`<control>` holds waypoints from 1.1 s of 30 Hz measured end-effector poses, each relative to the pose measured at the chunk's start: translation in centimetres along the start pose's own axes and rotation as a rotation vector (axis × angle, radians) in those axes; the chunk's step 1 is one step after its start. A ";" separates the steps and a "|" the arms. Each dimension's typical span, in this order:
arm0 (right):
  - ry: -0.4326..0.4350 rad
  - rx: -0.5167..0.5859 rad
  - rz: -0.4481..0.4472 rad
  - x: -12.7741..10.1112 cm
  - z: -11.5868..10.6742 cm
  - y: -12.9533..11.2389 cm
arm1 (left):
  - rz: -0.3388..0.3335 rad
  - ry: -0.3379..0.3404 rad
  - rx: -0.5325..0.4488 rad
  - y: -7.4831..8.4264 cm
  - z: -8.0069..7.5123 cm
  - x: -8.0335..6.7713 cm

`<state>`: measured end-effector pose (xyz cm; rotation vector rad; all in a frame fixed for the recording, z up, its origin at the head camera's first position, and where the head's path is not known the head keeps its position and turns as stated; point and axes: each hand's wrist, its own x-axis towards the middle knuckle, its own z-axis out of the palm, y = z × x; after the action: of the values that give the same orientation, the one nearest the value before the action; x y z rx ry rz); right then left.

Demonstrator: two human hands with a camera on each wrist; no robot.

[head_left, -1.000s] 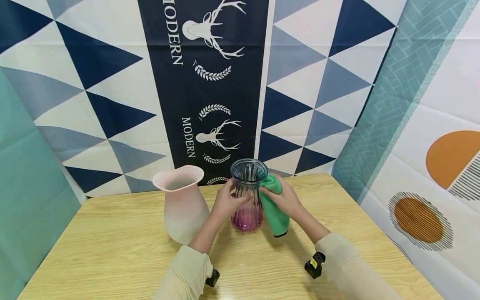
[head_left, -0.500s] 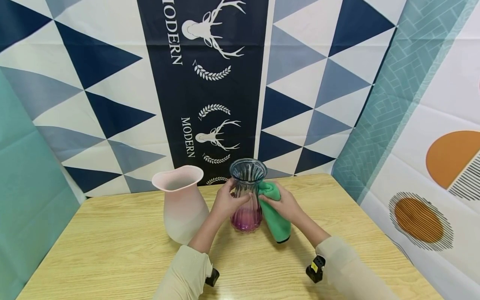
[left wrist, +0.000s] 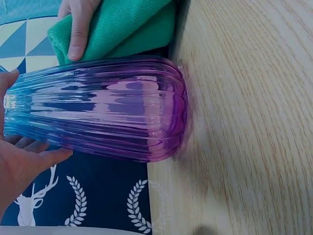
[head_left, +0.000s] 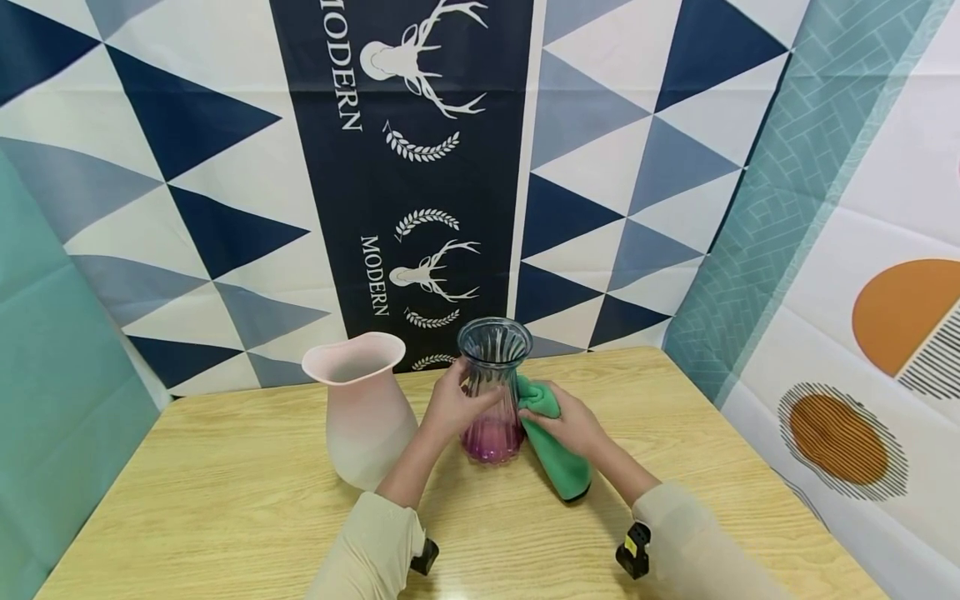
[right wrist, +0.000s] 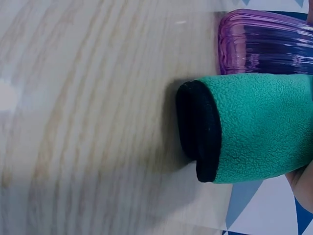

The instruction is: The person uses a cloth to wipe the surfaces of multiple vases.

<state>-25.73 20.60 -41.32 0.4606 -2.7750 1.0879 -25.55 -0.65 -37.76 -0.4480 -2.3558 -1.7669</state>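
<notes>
A ribbed glass vase [head_left: 492,417], blue at the rim and purple at the base, stands upright on the table. My left hand [head_left: 454,406] grips it around its narrow upper body, thumb across the front. On its right side my right hand [head_left: 568,422] holds a folded green cloth [head_left: 557,457] with black edging against the glass. The left wrist view shows the ribbed vase wall [left wrist: 112,110] with the cloth [left wrist: 132,29] along its far side. In the right wrist view the cloth [right wrist: 264,127] overlaps the vase, and most of the right hand is out of frame.
A pale pink-and-white vase [head_left: 367,417] with a wavy rim stands just left of the left forearm. The light wooden table [head_left: 225,500] meets a patterned wall covering [head_left: 435,183] behind. Side panels [head_left: 787,208] close in the right and left.
My right hand has slid the green cloth down along the vase's right side, and the cloth's lower end has swung lower and to the right. My left hand keeps its grip.
</notes>
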 end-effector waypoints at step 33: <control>0.179 0.157 -0.079 0.6 -2.3 -3.1 | 0.009 0.002 0.064 0.2 0.3 0.2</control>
<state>-25.29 19.88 -37.48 0.4609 -2.5084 1.2668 -25.62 -0.26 -37.57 -0.4465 -2.3972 -1.6813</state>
